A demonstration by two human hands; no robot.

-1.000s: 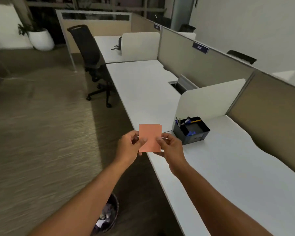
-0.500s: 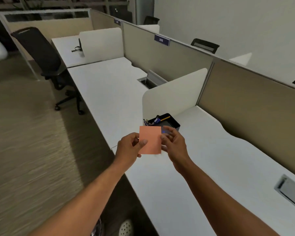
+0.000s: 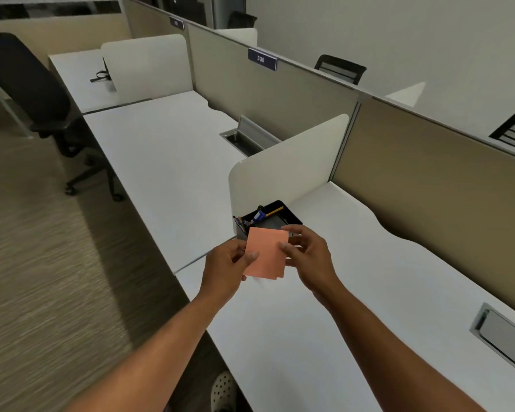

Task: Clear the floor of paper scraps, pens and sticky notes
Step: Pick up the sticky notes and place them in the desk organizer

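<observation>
Both hands pinch the orange sticky notes (image 3: pixel 266 253): left hand (image 3: pixel 226 267) on the left edge, right hand (image 3: pixel 308 254) on the right. They have come closer to the black organizer (image 3: pixel 283 217), now above the worktop (image 3: pixel 354 292), just before it.

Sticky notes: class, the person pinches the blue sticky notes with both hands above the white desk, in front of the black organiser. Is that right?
Not quite. The head view shows the sticky notes are orange, not blue. The rest holds: left hand and right hand pinch them above the white desk, in front of the black organiser.
</observation>
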